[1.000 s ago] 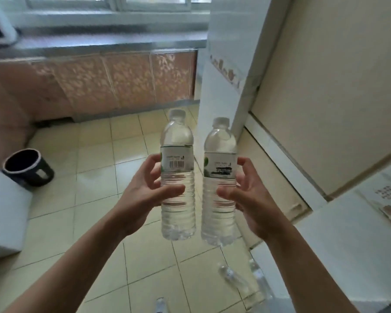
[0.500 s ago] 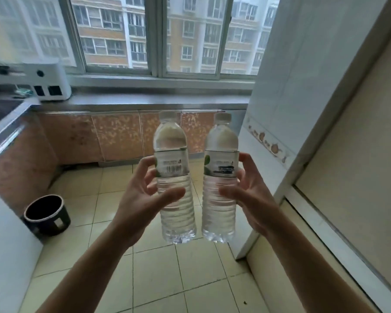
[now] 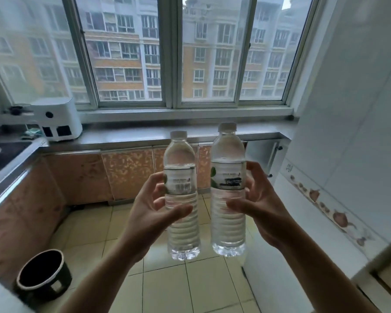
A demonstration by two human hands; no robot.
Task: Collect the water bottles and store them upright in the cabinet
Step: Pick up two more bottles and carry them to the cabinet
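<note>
Two upright bottles, left bottle [image 3: 182, 199] and right bottle [image 3: 228, 190], one gripped per hand's curled fingers [image 3: 254, 177].

A single head-worn wide-angle view is given, directed forward and slightly down. The window [image 3: 172, 50] is seen across the upper frame, the tiled floor [image 3: 167, 288] at lower centre, close below.

A white appliance [image 3: 58, 119] stands on the table [image 3: 145, 134] below the window [image 3: 167, 53], a stove [image 3: 0, 152] at far left, a black pot [image 3: 43, 277] on the tiled floor [image 3: 167, 285].
</note>
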